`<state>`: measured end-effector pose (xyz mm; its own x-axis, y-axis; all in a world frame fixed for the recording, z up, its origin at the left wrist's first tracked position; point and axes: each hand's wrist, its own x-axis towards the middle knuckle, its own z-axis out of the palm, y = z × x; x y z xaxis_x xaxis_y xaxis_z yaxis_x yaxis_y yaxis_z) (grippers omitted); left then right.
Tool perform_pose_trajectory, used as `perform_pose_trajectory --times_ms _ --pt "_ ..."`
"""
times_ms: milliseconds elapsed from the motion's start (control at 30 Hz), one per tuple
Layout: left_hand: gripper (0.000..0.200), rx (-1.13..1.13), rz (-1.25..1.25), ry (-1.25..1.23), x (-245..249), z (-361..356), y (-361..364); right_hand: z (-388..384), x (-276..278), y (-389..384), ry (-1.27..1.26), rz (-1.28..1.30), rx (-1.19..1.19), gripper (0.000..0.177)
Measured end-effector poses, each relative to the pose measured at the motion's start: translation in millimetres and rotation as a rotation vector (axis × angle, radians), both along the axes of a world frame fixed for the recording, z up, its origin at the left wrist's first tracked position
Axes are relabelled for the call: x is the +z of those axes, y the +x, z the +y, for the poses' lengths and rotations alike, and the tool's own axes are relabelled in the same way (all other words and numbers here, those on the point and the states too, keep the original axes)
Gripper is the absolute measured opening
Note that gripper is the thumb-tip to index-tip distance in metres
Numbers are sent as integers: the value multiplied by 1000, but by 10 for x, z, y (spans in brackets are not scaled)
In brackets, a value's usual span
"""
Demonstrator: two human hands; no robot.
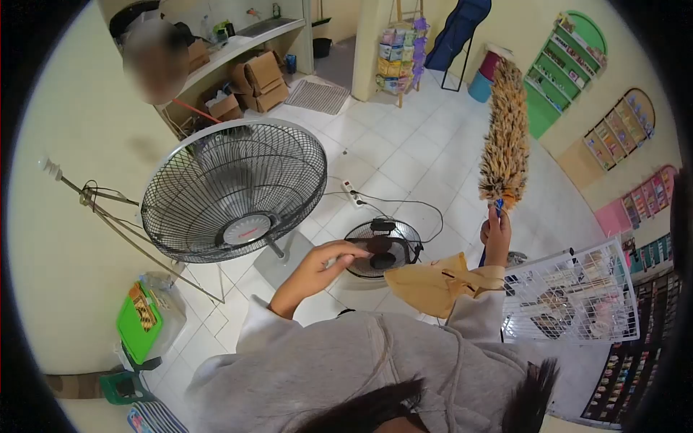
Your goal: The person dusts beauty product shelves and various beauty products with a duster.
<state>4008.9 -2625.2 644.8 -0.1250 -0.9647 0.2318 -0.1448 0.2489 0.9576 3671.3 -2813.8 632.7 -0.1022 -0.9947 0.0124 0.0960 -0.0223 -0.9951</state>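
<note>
My right hand point(496, 234) is wrapped round the blue handle of a feather duster point(505, 137), whose brown and cream feathers point up. From my right forearm hangs a tan cloth bag point(426, 283) by its strap. My left hand point(321, 268) is held out in front of my body, its fingers stretched to the right and holding nothing. Those fingertips overlap a small round black fan point(404, 242) on the floor in this view. Left of that hand stands a large fan point(234, 191) with a black wire cage and a grey base.
A power strip point(352, 193) and loose cables lie on the white floor tiles. To the right is a white wire rack point(577, 292) with small goods. A green-lidded box point(141, 325) stands at the left wall. Another person point(155, 61) is at the upper left, near cardboard boxes point(260, 79).
</note>
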Motion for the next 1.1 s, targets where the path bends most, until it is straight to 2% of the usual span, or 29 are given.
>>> perform_pose_trajectory --times_ms 100,200,300,467,700,933,1100 --pt "21 97 -60 39 -25 -11 34 -66 42 -76 6 42 15 21" --pt "19 195 -127 -39 41 -173 -76 -224 64 -225 -15 22 38 22" --pt "18 214 -129 -72 75 -393 -261 -484 70 -291 -16 -19 1 21" --pt "18 350 -200 -126 235 -732 -691 -907 208 -504 -17 -34 70 21" --pt "20 460 -280 -1 310 -1019 -1042 -1467 216 -785 -18 -56 146 22" --pt "20 523 -315 -23 214 -1155 -907 -1784 235 -724 -65 -29 188 28" --pt "20 526 -258 -112 205 -1354 -629 -1942 518 -738 -150 31 189 28"
